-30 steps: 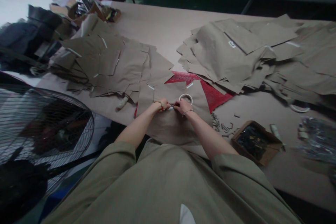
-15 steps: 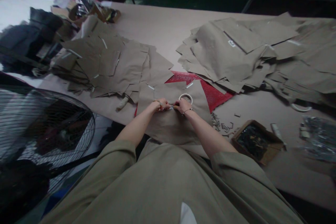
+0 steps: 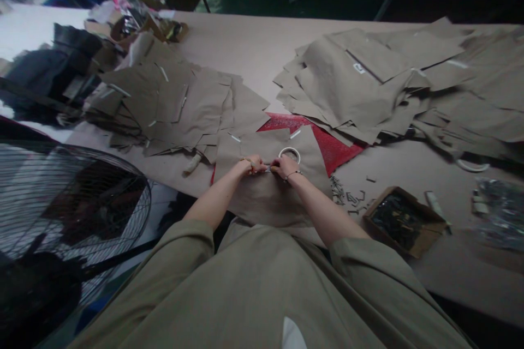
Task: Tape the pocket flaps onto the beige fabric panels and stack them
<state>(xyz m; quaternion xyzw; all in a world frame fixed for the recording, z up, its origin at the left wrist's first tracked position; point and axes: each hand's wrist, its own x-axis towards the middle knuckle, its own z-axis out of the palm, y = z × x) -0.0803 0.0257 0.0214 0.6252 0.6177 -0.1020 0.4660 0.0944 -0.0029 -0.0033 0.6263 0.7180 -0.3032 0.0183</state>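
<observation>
A taupe fabric piece with two short white strips near its top edge lies in front of me, partly over a red sheet. My left hand is closed at the middle of the fabric, its fingers pinched at a small whitish item. Close to its right, my right hand is closed at the same item's other end. The fingers hide most of that item, and it is too small to name. A white ring, perhaps a tape roll, lies just behind my right hand.
Fabric stacks lie at left and right. Loose metal pieces and a cardboard box of dark parts lie right of the fabric. A plastic bag is farther right. A wire-caged fan stands at the left.
The camera view has shifted slightly. Both hands remain pinched at the same spot on the fabric, with little visible movement.
</observation>
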